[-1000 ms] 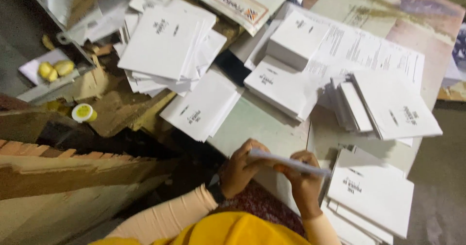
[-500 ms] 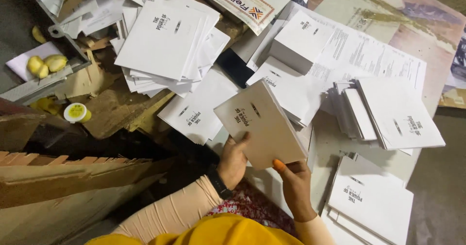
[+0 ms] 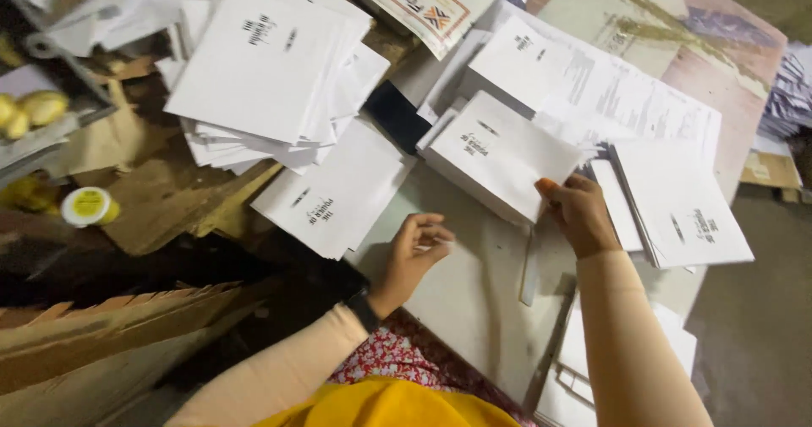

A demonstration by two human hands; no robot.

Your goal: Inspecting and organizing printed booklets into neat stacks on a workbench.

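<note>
On grey tabletop (image 3: 474, 309): cluttered, white printed booklets everywhere. Right hand (image 3: 579, 216) at near edge of white booklet stack (image 3: 499, 152), grip clamped on stack's corner, orange-tipped thumb on top. Left hand (image 3: 414, 254) just left of it, resting on bare tabletop, grip loosely curled, holding nothing. Fanned booklet pile (image 3: 271, 72) upper left; single booklet (image 3: 334, 194) below it, overhanging tabletop edge. Another stack (image 3: 685, 203) right of right hand. Printed sheet (image 3: 626, 97) behind. Torn brown cardboard (image 3: 161, 190) at left, with round yellow-white lid (image 3: 86, 205). Yellowish lumps (image 3: 30, 110) in tray far left.
</note>
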